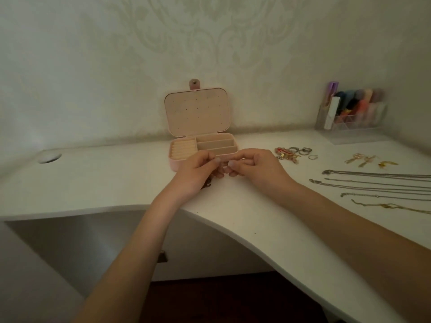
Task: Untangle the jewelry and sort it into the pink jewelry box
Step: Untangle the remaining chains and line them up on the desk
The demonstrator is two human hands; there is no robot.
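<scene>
The scene is dim and flat, with a warm greenish-grey cast and no glare. Soft light falls on the white desk (268, 220), brightest along its front edge; the space beneath lies in deep shadow. Wide-angle distortion bows the desk's edges and stretches the forearms. The picture is soft throughout, and the clear organizer (349, 117) at the desk's far right corner is blurred.
</scene>
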